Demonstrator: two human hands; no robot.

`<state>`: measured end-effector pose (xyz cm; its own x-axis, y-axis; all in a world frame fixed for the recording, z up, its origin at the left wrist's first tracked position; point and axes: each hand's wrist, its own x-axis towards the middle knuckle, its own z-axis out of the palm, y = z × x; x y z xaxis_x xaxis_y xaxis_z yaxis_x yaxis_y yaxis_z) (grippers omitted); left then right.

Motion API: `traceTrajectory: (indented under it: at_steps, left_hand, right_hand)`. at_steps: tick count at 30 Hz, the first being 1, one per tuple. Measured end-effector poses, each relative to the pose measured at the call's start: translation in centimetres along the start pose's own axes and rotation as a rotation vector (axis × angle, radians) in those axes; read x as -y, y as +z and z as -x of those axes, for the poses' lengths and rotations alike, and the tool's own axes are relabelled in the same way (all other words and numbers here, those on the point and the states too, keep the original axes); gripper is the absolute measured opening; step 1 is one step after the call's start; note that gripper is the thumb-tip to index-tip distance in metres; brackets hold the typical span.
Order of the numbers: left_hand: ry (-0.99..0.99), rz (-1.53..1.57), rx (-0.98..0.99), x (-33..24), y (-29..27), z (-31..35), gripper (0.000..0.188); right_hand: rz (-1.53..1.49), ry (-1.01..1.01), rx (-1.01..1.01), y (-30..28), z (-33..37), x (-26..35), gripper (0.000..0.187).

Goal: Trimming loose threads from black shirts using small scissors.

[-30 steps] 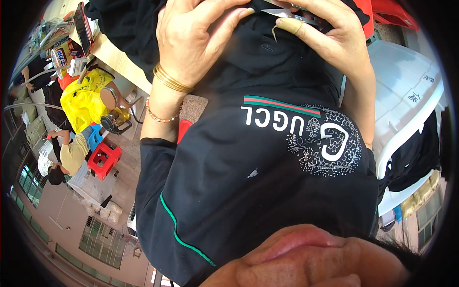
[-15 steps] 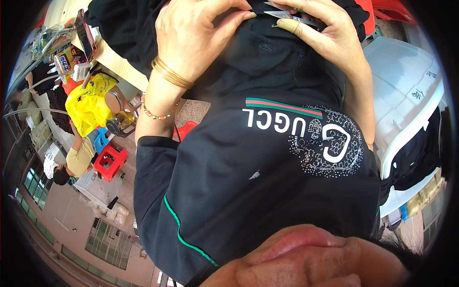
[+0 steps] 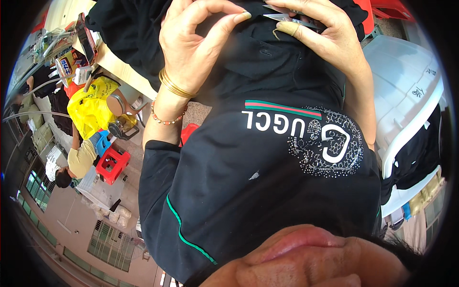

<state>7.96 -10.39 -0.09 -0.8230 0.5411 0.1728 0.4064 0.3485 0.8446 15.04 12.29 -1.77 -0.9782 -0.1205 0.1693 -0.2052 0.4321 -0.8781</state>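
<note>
My right hand (image 3: 330, 36) is closed around small metal thread snips (image 3: 279, 17), whose pointed blades stand apart and point left. A yellowish wrap covers its thumb tip. To the left, my left hand (image 3: 193, 40) has its thumb and index finger pinched together just short of the blades. Whatever lies between those fingertips is too small to make out. Black fabric (image 3: 265, 50) with a small buttonhole-like slit spreads under both hands over my lap. Gold bangles and a beaded bracelet circle my left wrist.
A light wooden table edge (image 3: 122, 60) runs at the left, near a yellow plastic bag (image 3: 91, 105) and a lidded jar (image 3: 116, 103). A red stool (image 3: 113, 164) and another person (image 3: 79, 160) are farther left. A translucent bin (image 3: 401, 81) stands at my right.
My left hand has come slightly down toward my body, its pinched fingertips a little farther from the snips. The right hand and the snips have barely moved.
</note>
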Motion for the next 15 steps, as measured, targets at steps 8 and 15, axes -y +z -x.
traceTrajectory:
  at_steps: [8, 15]
  left_hand:
    - [-0.03, 0.086, -0.013, 0.5, 0.2, 0.2, 0.013]
    - [0.239, 0.001, -0.072, 4.4, 0.0, 1.1, 0.011]
  right_hand:
    - [-0.044, 0.026, 0.013, -1.0, -0.3, 2.1, 0.037]
    - [-0.006, 0.013, 0.045, -0.6, -1.8, 3.5, 0.036]
